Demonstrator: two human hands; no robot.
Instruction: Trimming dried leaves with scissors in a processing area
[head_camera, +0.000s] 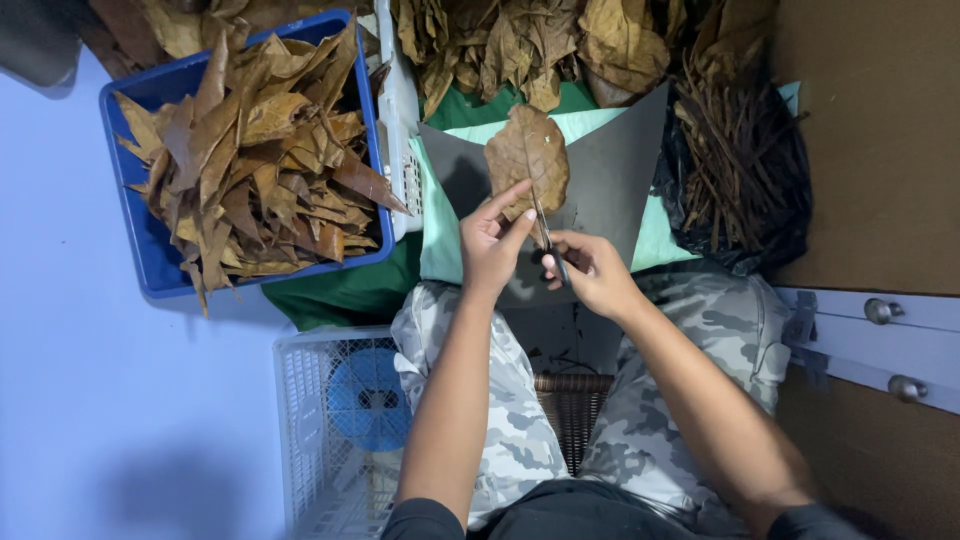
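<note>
Leaf: a large dry brown leaf (527, 155) lies flat on the grey board (610, 180) at the upper centre of the frame, stem end toward the person.
Left hand: the left hand (492, 243) pinches the leaf's lower edge between thumb and forefinger – closed on the leaf, pinning it to the board.
Right hand: the right hand (592, 272) is clenched round the handles of dark scissors (548, 245), whose blades point up along the midrib.
Doing it well: judging by the blade line, the cut goes best close beside the midrib, with the left fingers kept taut and clear of the tips – the leaf looks brittle, so short snips should tear it less.
Edges: the board's slanted sides narrow toward the lap; the leaf sits well inside them.
Open room: left of the board stands a blue bin (150, 260) heaped with leaves, right of it a black bag of stems (740, 170), above it a loose leaf pile (520, 45); the freest space is the bare board right of the leaf.
</note>
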